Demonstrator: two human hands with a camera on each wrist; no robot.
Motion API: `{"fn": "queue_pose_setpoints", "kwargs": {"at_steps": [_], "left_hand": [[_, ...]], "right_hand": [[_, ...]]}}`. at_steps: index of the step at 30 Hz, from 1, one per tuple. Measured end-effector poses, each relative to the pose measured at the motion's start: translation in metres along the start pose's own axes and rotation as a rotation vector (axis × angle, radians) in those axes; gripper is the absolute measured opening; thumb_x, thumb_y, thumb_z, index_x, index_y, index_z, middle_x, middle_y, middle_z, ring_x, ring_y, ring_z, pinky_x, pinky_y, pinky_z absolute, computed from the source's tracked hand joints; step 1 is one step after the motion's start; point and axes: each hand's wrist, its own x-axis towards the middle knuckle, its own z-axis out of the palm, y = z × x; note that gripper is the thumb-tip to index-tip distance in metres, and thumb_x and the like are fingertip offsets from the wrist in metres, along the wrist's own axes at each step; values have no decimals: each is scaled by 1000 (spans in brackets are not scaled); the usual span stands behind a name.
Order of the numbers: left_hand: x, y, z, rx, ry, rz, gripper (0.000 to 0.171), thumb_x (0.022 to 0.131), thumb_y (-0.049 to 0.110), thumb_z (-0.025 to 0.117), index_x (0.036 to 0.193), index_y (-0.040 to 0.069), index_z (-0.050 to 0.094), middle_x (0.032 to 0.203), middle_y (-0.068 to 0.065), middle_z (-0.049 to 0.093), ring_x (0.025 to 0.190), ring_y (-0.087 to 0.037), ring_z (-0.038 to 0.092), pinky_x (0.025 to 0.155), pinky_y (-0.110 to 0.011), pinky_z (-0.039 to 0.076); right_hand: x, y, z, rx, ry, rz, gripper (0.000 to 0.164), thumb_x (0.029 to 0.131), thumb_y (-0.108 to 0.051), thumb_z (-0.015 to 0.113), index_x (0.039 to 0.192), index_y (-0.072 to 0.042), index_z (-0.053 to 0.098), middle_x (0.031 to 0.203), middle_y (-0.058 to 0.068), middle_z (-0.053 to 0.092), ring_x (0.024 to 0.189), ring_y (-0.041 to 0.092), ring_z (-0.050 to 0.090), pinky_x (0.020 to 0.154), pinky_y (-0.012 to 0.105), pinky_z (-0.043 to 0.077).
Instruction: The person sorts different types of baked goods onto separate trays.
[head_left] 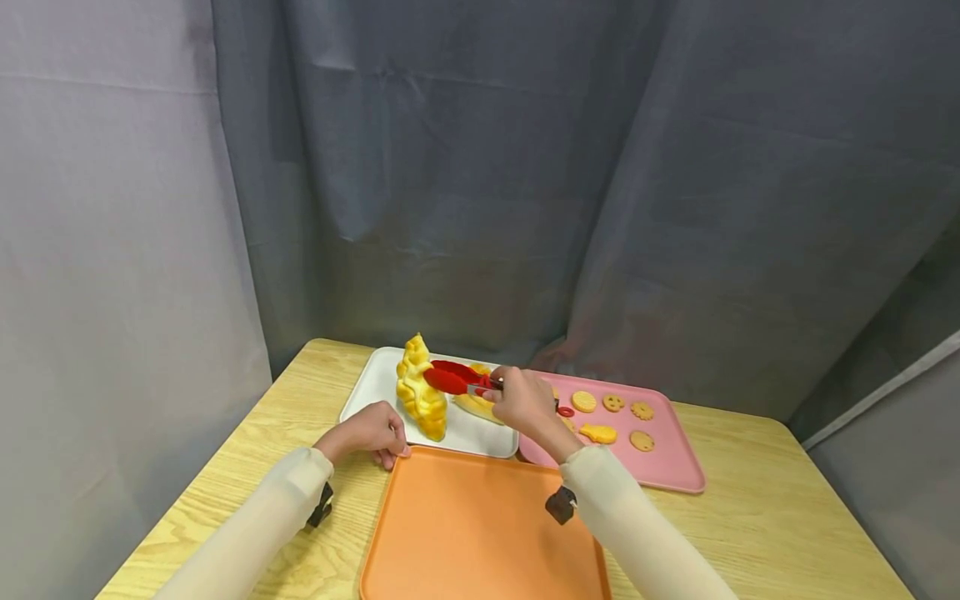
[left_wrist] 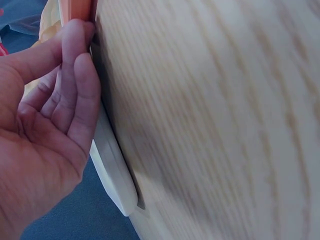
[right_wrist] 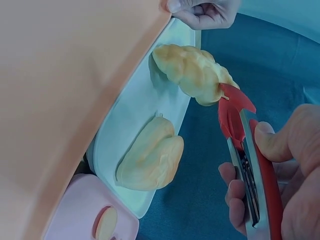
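My right hand (head_left: pixel 527 406) grips red-and-metal tongs (right_wrist: pixel 260 185) by the handles. The tongs' red tips meet one side of a braided bread loaf (head_left: pixel 422 392), which is raised over the white tray (head_left: pixel 369 402). A second, smooth bread roll (right_wrist: pixel 150 155) lies on that tray, partly behind the tongs in the head view. At the far left corner of the orange tray (head_left: pixel 480 525), my left hand (head_left: pixel 371 431) pinches the rim between thumb and fingers. In the left wrist view, the thumb and fingertips meet at the orange edge.
A pink tray (head_left: pixel 678 467) at the right holds several cookies, including a round one (head_left: pixel 583 402), and a yellow drumstick-shaped piece (head_left: pixel 598 433). All trays lie on a wooden table (head_left: pixel 742 508). Grey curtains (head_left: pixel 465 183) hang behind and at both sides.
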Motion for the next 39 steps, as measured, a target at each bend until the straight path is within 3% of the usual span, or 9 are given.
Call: {"fn": "queue_pose_setpoints", "kwargs": {"at_steps": [8, 18, 26, 39], "left_hand": [[1, -3, 1, 1, -10, 6, 15, 85, 7, 77, 71, 2, 72, 59, -5, 70, 48, -11, 65, 50, -25, 55], [-2, -1, 2, -8, -4, -13, 14, 85, 5, 76, 72, 2, 73, 61, -5, 71, 48, -11, 65, 50, -25, 55], [-3, -1, 2, 1, -4, -19, 14, 85, 5, 77, 72, 2, 73, 61, -5, 71, 48, -12, 66, 51, -26, 56], [-2, -4, 0, -10, -14, -11, 15, 85, 4, 76, 70, 3, 72, 60, -5, 71, 48, -12, 65, 50, -25, 54]], "right_hand": [[3, -7, 6, -70, 27, -40, 30, 89, -25, 78, 114, -8, 74, 100, 7, 76, 72, 21, 59, 62, 32, 49], [10, -10, 11, -140, 26, -85, 25, 90, -25, 77, 108, -9, 74, 88, 4, 72, 68, 20, 56, 56, 30, 42], [11, -11, 16, -230, 24, -119, 24, 90, -26, 77, 106, -8, 73, 89, 6, 71, 69, 21, 56, 57, 31, 47], [3, -20, 22, -363, 79, -195, 26, 89, -28, 75, 101, -5, 70, 87, 11, 67, 78, 28, 63, 66, 42, 56]]}}
